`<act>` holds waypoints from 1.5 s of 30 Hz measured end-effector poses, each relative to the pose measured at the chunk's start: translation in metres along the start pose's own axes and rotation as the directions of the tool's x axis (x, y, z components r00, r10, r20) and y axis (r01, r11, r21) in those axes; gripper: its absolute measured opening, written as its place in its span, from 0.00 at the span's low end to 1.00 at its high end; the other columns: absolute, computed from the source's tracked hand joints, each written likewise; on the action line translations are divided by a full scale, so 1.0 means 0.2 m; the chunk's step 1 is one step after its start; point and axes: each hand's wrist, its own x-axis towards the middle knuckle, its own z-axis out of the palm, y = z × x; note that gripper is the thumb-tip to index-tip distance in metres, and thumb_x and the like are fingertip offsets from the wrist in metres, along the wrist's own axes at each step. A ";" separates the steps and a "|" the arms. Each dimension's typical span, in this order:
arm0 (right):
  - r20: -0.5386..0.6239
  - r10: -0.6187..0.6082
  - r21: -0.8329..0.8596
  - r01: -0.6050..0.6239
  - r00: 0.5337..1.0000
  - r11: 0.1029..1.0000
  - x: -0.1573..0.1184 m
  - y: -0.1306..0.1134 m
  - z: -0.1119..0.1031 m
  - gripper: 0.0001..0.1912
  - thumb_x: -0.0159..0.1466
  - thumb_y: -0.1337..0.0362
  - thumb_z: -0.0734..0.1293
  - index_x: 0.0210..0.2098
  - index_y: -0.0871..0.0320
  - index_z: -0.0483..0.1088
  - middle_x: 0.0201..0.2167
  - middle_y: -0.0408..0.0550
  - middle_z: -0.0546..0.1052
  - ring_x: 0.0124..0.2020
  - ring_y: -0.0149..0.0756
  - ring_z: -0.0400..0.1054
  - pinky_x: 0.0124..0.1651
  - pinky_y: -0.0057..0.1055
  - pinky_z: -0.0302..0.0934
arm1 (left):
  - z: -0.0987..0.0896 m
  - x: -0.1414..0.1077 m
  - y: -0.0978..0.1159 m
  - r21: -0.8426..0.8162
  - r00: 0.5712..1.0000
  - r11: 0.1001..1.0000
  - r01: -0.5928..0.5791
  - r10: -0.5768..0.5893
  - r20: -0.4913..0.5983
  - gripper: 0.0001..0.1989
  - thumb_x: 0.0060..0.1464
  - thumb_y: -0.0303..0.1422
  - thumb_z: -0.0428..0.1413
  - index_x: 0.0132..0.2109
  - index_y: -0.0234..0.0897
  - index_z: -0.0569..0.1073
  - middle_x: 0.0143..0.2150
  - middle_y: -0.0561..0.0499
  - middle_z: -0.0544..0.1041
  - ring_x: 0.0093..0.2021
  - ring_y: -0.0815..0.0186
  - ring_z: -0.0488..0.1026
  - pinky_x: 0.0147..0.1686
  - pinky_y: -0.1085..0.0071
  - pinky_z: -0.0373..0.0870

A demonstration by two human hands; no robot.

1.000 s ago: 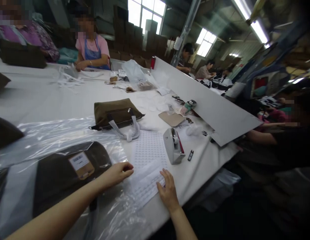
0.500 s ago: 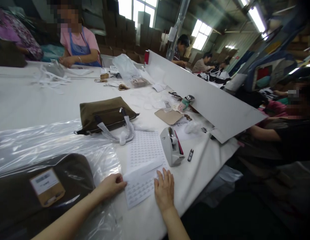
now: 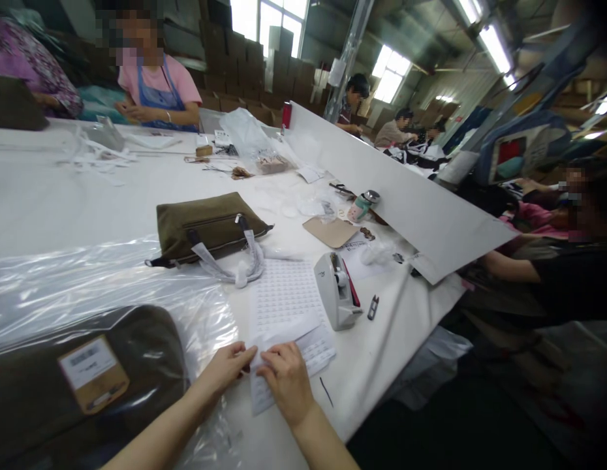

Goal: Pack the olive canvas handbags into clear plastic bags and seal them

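Note:
Printed label sheets (image 3: 288,294) lie on the white table, with a plain white strip across their lower part. My left hand (image 3: 230,365) pinches the left edge of the paper, its thumb and forefinger pressed together. Close beside it, my right hand (image 3: 286,375) bends its fingers over the same sheet, thumb and fingertips together at the paper. Left of my hands lies a dark bag in clear plastic (image 3: 151,352) with a barcode tag (image 3: 94,373). A white tape dispenser (image 3: 337,290) stands right of the sheets.
An olive handbag (image 3: 210,225) with wrapped handles lies beyond the sheets. Small snips (image 3: 373,307) and a thin dark strip (image 3: 326,391) are at the right. Behind are a bottle (image 3: 362,206), a beige card (image 3: 330,231) and a slanted white board (image 3: 396,189). Other people work around.
My right hand has moved left from the sheet's right side to beside my left hand, its fingers now bent together. The thin dark strip on the table has come into sight.

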 end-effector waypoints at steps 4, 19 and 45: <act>-0.063 -0.163 -0.071 0.158 0.985 0.985 0.01 0.04 0.02 0.05 0.56 0.69 0.71 0.31 0.55 0.71 0.30 0.42 0.74 0.35 0.37 0.62 0.39 0.34 0.59 | 0.01 0.02 -0.01 0.049 0.998 0.998 -0.029 0.031 -0.051 0.21 0.36 0.52 0.53 0.22 0.38 0.63 0.17 0.56 0.65 0.21 0.67 0.63 0.24 0.71 0.57; -0.030 0.065 0.444 -0.045 0.997 0.895 0.16 -0.14 -0.08 0.11 0.60 0.57 0.65 0.25 0.55 0.69 0.25 0.46 0.71 0.30 0.37 0.66 0.35 0.33 0.62 | -0.33 -0.50 0.09 0.542 0.736 0.685 -0.487 0.656 -0.167 0.09 0.53 0.31 0.53 0.42 0.42 0.72 0.44 0.50 0.76 0.46 0.63 0.70 0.48 0.67 0.66; 0.735 0.016 -0.068 0.050 0.678 0.996 0.80 -1.76 0.96 0.08 0.44 0.59 0.73 0.18 0.56 0.72 0.18 0.42 0.73 0.23 0.34 0.68 0.25 0.28 0.58 | -1.07 -0.80 -0.68 0.978 0.155 0.047 0.203 0.985 -0.079 0.19 0.52 0.44 0.54 0.48 0.42 0.73 0.51 0.54 0.75 0.52 0.59 0.68 0.60 0.64 0.55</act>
